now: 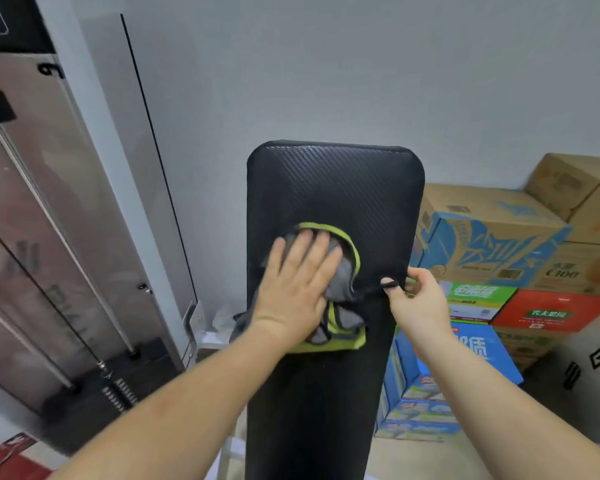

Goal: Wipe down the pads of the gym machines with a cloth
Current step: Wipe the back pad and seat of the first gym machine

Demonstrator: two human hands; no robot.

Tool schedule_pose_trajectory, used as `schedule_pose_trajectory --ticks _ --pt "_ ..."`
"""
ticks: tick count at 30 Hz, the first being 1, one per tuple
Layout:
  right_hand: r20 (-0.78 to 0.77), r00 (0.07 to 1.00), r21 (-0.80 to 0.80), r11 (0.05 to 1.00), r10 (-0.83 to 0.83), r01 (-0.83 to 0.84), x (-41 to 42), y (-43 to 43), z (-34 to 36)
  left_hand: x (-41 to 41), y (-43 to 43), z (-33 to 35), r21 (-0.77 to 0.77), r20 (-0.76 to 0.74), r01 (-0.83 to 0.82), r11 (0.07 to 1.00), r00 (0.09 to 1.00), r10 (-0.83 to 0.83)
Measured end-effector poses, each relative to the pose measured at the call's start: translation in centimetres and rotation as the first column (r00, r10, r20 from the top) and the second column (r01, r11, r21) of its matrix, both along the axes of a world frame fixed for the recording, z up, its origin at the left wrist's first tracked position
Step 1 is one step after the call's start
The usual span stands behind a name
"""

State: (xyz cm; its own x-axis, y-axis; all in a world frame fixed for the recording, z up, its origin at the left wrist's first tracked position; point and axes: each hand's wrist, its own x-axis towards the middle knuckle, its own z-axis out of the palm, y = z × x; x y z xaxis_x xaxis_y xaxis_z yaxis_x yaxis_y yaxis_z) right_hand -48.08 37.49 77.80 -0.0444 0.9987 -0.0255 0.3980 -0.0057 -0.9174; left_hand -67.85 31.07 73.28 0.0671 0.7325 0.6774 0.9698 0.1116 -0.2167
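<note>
Left hand (293, 292) pressing flat, fingers spread, on a grey cloth with lime-green edging (340, 299) lying mid-way up a long black textured bench pad (333, 188), right hand (418, 299) pinching the pad's right edge, stacked printed cardboard boxes (492, 237) sitting beside it, one reading "C100", contents hidden

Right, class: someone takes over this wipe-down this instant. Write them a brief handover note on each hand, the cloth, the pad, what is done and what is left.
Left hand: flat, palm down, pressing the grey cloth with green trim onto the middle of the black bench pad.
Right hand: pinching the cloth's black loop at the pad's right edge.
Done: cannot tell which parts of the pad are already wiped.
Left: wipe the upper and lower parts of the pad, then the other machines' pads.
</note>
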Motion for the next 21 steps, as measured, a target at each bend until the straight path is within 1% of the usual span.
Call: schedule_pose_trajectory --ticks 3,6,7,8,9,11,12,13,15,17,19,21 --pt "0.007 1.0 0.017 1.0 -0.023 0.022 -0.1 0.4 -0.4 0.6 -2.3 -5.5 -0.165 -0.139 0.095 0.982 0.983 -0.119" --pt "-0.007 1.0 0.022 1.0 -0.012 0.012 0.1 0.4 -0.4 -0.3 -3.7 -6.4 -0.321 -0.254 0.166 0.932 0.933 -0.254" --pt "-0.016 1.0 0.025 1.0 -0.012 0.013 0.2 0.4 -0.4 -0.9 -3.6 -5.6 -0.334 -0.288 0.184 0.924 0.914 -0.287" --pt "-0.026 1.0 0.027 1.0 -0.009 0.01 0.2 0.3 -0.5 -1.7 -3.4 -4.3 -0.307 -0.311 0.193 0.932 0.905 -0.29" --pt "-0.044 0.999 0.027 1.0 -0.004 0.005 0.2 0.2 -0.6 -2.6 -3.0 -2.6 -0.239 -0.306 0.186 0.953 0.917 -0.255" --pt "-0.087 0.996 0.02 1.0 0.011 -0.009 0.2 -0.2 -1.2 -4.2 -2.1 0.9 -0.055 -0.216 0.104 0.993 0.97 -0.113" --pt "-0.095 0.995 0.021 1.0 0.018 -0.016 0.2 -0.5 -1.6 -4.8 -1.7 2.3 0.008 -0.16 0.042 0.999 0.986 -0.041" --pt "-0.091 0.996 0.019 1.0 0.021 -0.019 0.2 -0.8 -2.3 -5.0 -1.5 3.2 0.037 -0.103 -0.016 0.999 0.994 0.02" --pt "-0.082 0.996 -0.012 1.0 0.025 -0.026 0.4 -1.6 -3.8 -4.1 -1.3 2.8 0.044 0.023 -0.092 0.995 0.996 0.091" --pt "-0.059 0.998 -0.061 0.997 0.036 -0.039 0.7 -2.3 -5.4 -2.5 -1.5 0.5 0.038 0.144 -0.131 0.991 0.982 0.124" --pt "-0.024 0.998 -0.089 0.994 0.063 -0.065 0.9 -2.6 -6.6 -1.0 -2.1 -2.7 0.0 0.173 -0.12 0.993 0.978 0.118" --pt "-0.011 0.996 -0.099 0.991 0.086 -0.086 0.8 -2.9 -7.6 -0.4 -3.4 -6.5 -0.078 0.114 -0.053 0.996 0.992 0.062"
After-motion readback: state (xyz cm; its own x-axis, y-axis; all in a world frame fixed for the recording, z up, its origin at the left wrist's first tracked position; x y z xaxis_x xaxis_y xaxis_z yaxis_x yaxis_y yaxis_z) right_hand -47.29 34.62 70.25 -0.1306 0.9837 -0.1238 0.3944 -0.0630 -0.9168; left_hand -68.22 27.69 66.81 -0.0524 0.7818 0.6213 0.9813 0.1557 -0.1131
